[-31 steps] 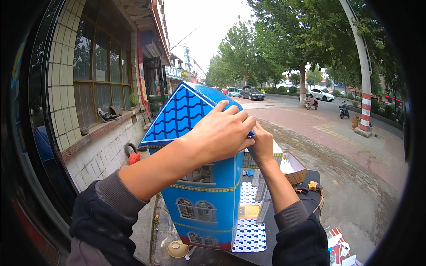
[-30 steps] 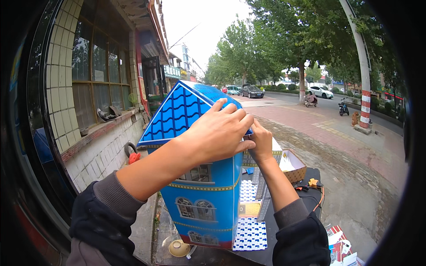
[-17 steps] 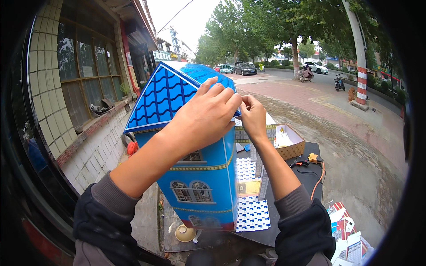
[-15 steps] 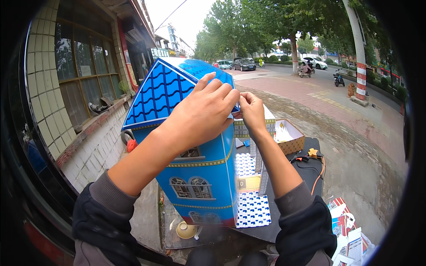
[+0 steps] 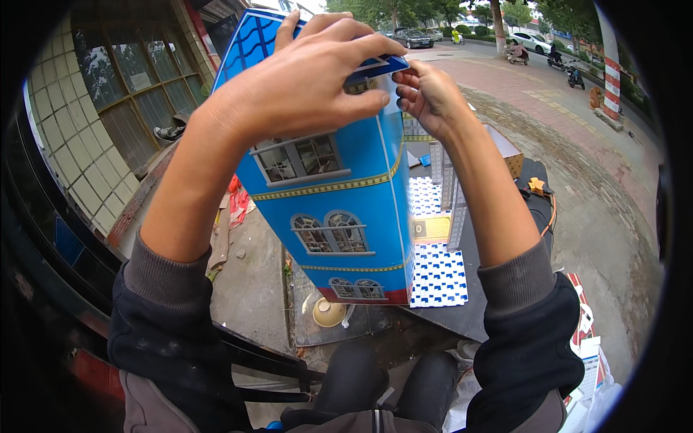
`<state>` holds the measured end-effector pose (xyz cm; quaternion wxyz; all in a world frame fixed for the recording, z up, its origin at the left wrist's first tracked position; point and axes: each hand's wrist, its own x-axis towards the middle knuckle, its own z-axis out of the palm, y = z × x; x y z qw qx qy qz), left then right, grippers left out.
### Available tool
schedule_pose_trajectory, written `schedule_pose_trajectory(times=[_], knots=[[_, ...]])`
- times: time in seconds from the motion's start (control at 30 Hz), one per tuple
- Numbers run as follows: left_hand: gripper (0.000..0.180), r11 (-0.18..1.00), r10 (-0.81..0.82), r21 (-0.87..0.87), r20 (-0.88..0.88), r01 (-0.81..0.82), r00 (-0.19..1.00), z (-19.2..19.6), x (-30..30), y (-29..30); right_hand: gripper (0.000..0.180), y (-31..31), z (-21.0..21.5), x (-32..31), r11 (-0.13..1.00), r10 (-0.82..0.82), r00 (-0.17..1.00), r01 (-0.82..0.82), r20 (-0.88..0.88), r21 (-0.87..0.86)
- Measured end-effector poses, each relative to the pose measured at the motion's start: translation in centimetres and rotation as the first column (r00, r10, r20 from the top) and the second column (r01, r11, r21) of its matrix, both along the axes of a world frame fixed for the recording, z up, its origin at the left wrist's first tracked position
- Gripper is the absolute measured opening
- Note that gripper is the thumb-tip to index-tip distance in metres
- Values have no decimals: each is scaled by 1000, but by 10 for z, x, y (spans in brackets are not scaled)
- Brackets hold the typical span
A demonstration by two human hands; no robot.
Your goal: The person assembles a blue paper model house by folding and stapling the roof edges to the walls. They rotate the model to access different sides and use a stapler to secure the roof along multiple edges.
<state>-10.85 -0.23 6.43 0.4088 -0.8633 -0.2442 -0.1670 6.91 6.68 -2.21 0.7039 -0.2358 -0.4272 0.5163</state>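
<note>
A tall blue toy house (image 5: 346, 195) of printed board stands in front of me, with grey-framed windows and yellow trim bands. Its blue tiled roof (image 5: 253, 40) reaches the top of the view. My left hand (image 5: 317, 72) lies over the roof's front edge, fingers on top and thumb below the eave. At the right corner of that eave, my right hand (image 5: 437, 97) pinches the edge between thumb and forefinger, its other fingers curled. Part of the roof is hidden behind my left hand. A blue-and-white checked floor panel (image 5: 438, 278) adjoins the house on the right.
The house's side stands by a dark tabletop (image 5: 469, 317). Behind my right forearm are a brown box (image 5: 509, 151) and a yellow clamp-like piece (image 5: 536, 186) near an orange cord. A yellowish bowl (image 5: 330, 312) sits low in front; printed sheets (image 5: 588, 361) lie lower right.
The view has tipped downward, so house and hands sit higher in it. My left thumb has come down below the eave. My right hand has turned, its palm side showing more, still at the roof corner.
</note>
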Motion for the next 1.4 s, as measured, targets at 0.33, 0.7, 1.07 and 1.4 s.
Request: schedule_pose_trajectory(times=[0.33,0.7,1.07,1.4], knots=[[43,856,-292,-477,-132,197,947,30,-14,-14,21,7,-3,-2,994,-103,992,101,79,35],[38,903,-281,-142,519,406,807,-28,-13,-38,28,22,-42,95,358,-740,-276,611,613,706],[67,938,317,-310,948,154,-22,-315,-81,-17,45,21,-137,123,940,-249,737,341,628,-28],[86,694,720,-568,562,443,-408,-472,-84,25,34,-8,-145,123,953,-227,665,302,712,23]])
